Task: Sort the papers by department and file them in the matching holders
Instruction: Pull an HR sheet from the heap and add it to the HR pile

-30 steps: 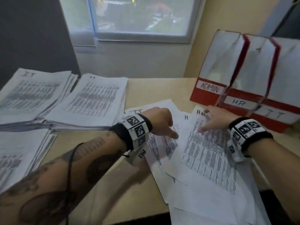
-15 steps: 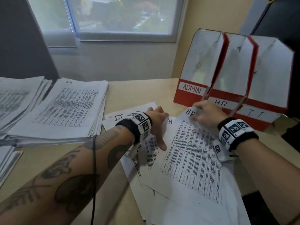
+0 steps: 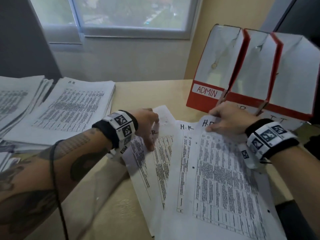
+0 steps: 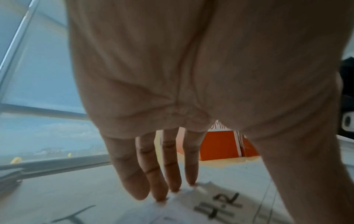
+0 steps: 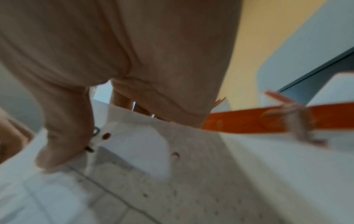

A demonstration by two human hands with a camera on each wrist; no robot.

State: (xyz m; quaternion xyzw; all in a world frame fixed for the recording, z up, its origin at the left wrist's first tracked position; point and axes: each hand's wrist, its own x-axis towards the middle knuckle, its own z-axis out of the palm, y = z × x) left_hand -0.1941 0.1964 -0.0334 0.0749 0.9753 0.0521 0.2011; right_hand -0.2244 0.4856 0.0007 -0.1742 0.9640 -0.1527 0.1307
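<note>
Loose printed sheets lie fanned on the desk in front of me. My right hand pinches the top edge of the uppermost sheet, marked H.R; in the right wrist view the thumb lies on the curled-up edge of this sheet. My left hand presses straight fingers onto the sheets to the left, beside another H.R heading. Three red-and-white holders stand at the back right: ADMIN, HR and IT, the last two labels partly hidden by my right hand.
A sorted H.R stack lies at the left, with another stack beyond it and a third at the left edge. Wooden pegs clip the holders together. A window is behind the desk.
My right hand went from lying on the H.R sheet to pinching its top edge and lifting it. My left hand shifted a little on the left sheets. The view swung right.
</note>
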